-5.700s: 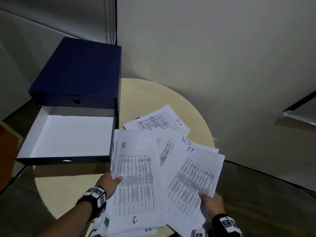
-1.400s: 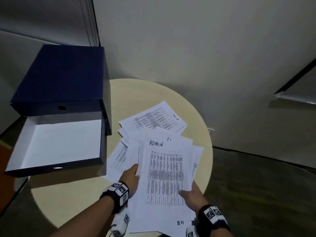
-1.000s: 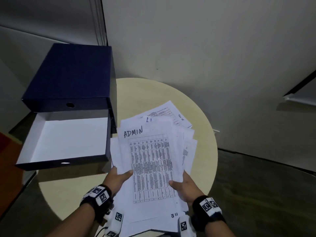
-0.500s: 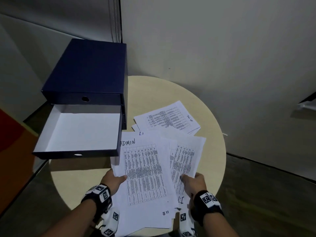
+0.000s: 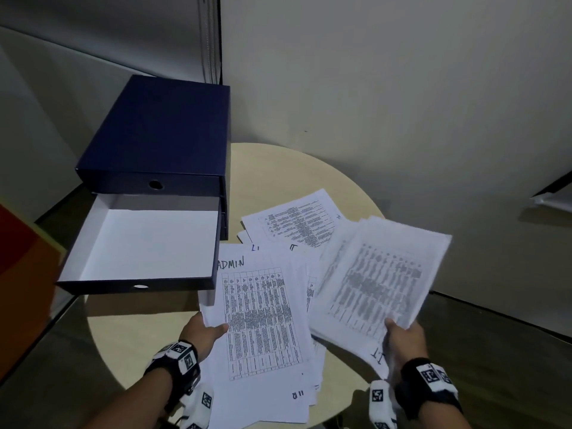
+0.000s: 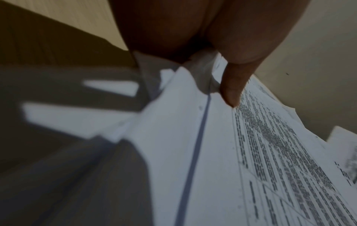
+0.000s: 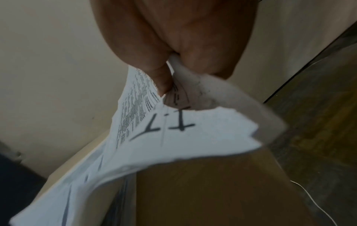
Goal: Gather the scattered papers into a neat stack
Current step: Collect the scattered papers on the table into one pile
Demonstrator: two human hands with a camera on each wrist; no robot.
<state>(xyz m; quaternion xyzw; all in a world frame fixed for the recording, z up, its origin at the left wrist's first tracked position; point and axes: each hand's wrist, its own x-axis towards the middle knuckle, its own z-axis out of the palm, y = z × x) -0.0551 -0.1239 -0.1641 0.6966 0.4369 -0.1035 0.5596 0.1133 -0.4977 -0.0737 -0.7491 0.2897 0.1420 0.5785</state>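
Note:
My left hand [image 5: 205, 331] grips the left edge of a bundle of printed sheets topped by the page marked ADMIN [image 5: 263, 323]; in the left wrist view its thumb [image 6: 234, 85] lies on that page [image 6: 270, 160]. To the right, my right hand [image 5: 402, 334] pinches the near edge of a second bundle [image 5: 377, 283], lifted and tilted above the round table [image 5: 139, 335]. The right wrist view shows those sheets [image 7: 173, 137] bent in the pinch, with "IT" written near the edge. More printed sheets [image 5: 297, 219] lie flat farther back on the table.
A dark blue file box [image 5: 161, 131] sits at the table's back left, and its white-lined lower drawer [image 5: 145, 243] is pulled open toward me. A pale wall [image 5: 387, 88] rises behind the table. Dark floor [image 5: 495, 351] lies to the right.
The papers held together as one pile are now split. My right hand has pulled a bundle out to the right and lifted it, while the left keeps the ADMIN bundle.

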